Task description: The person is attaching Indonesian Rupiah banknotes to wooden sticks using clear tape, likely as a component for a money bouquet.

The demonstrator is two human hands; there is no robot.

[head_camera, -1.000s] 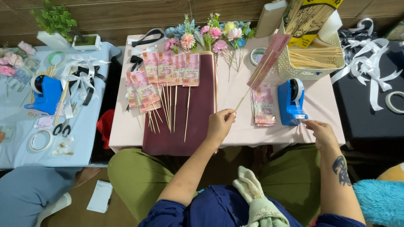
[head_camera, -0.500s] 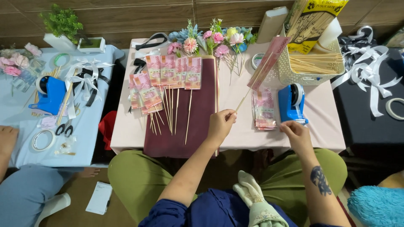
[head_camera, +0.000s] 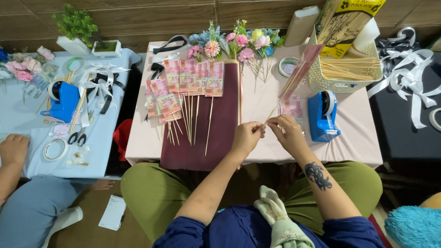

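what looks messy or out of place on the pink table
Mostly tidy. The lower banknote sticks at the maroon cloth's left edge lie fanned and overlapping, unlike the straight row above. Both hands hold one skewer.

The lower end of the skewer disappears inside the pinch of both hands, left hand and right hand, so their fingertips are hidden. At 9 o'clock, another person's hand is cut by the frame edge. At 3 o'clock, a white tape ring is cropped. The patterns on the folded banknotes are too small to make out.
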